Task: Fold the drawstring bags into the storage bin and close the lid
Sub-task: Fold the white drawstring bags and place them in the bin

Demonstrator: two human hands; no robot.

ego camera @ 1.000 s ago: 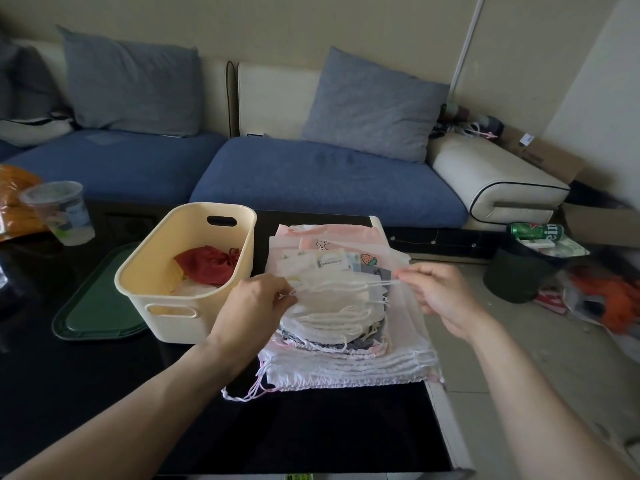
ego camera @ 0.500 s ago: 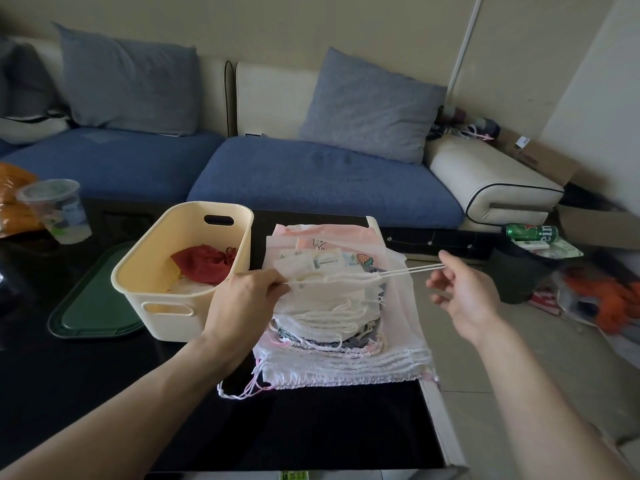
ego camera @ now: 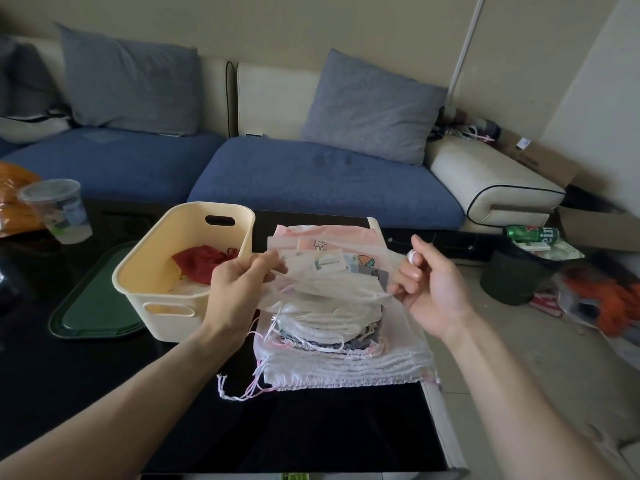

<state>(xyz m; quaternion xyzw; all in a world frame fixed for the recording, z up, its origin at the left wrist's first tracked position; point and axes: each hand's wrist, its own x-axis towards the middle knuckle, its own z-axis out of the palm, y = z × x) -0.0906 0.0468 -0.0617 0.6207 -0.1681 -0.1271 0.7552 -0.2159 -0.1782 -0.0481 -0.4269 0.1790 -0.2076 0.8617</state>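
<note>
on the black table (ego camera: pixel 329 431) by the sofa, left hand (ego camera: pixel 239 289) and right hand (ego camera: pixel 429 289) pinch a sheer bag (ego camera: pixel 332 289) (light, limp, surely slippery) at its side edges, the best hold.

green can (ego camera: pixel 532 233) | white letters "ein" (rest hidden) | bag labels: unreadable

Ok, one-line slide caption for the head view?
Both hands, left hand and right hand, lift a sheer white drawstring bag off the stack beside the cream storage bin.
</note>
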